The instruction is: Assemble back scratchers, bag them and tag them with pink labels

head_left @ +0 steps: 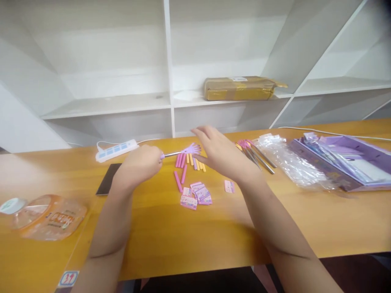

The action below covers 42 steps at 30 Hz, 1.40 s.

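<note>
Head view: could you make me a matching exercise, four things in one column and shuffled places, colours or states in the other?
Things:
1. bottle
2. cardboard box
3. back scratcher
4. power strip

Descriptions:
A. gripped in the left hand
B. white with blue
C. orange-tinted, lying on its side
D. on a white shelf

Pairs: 1-C, 2-D, 3-A, 4-B

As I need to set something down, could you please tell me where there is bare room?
The table is bare between the cards and its near edge, and nearer than the plastic wrap. It is crowded between the left hand and right hand, with sticks and the scratcher, and farther right, where metal rods, wrap and purple box bunch.
</note>
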Tool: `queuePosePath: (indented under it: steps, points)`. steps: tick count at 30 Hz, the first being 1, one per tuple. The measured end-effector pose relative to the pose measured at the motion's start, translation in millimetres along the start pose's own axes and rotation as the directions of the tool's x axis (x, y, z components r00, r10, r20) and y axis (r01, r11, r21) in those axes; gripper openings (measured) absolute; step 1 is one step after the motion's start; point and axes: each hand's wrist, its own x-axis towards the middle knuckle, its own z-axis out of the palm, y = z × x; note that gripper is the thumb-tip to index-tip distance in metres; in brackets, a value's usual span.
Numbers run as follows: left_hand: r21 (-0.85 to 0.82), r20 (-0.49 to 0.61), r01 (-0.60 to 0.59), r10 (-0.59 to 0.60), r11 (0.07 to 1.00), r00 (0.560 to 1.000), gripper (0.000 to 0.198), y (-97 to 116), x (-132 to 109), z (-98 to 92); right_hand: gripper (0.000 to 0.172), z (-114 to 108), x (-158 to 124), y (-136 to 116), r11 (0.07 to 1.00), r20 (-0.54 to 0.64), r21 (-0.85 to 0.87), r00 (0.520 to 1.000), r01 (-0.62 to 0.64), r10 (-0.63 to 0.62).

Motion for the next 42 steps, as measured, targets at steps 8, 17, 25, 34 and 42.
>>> queuePosePath:
  steps: [8,17,25,34,42]
  points:
    - [0.124,-0.098,-0.048,0.06,0.991,0.993,0.03,30,5,5.8,0.026,16,13,-9,0.976,-0.028,-0.22,1.0,-0.009,0.003]
    - [0.117,-0.251,0.215,-0.181,0.969,0.951,0.023,4,40,-2.9,0.037,0,10,67,0.969,-0.158,-0.184,0.978,-0.168,0.139]
    - [0.084,-0.588,0.406,-0.284,0.91,0.758,0.031,-118,12,-38.8,0.048,-37,-61,200,0.854,-0.262,-0.151,0.853,-0.497,0.45]
    - [0.081,-0.542,0.33,-0.236,0.941,0.807,0.029,-119,19,-24.9,0.048,-31,-69,207,0.743,-0.289,0.06,0.7,-0.667,0.652]
    - [0.132,-0.518,0.297,-0.19,0.946,0.834,0.034,-111,28,-17.6,0.04,-45,-73,195,0.444,-0.22,0.248,0.396,-0.861,0.891]
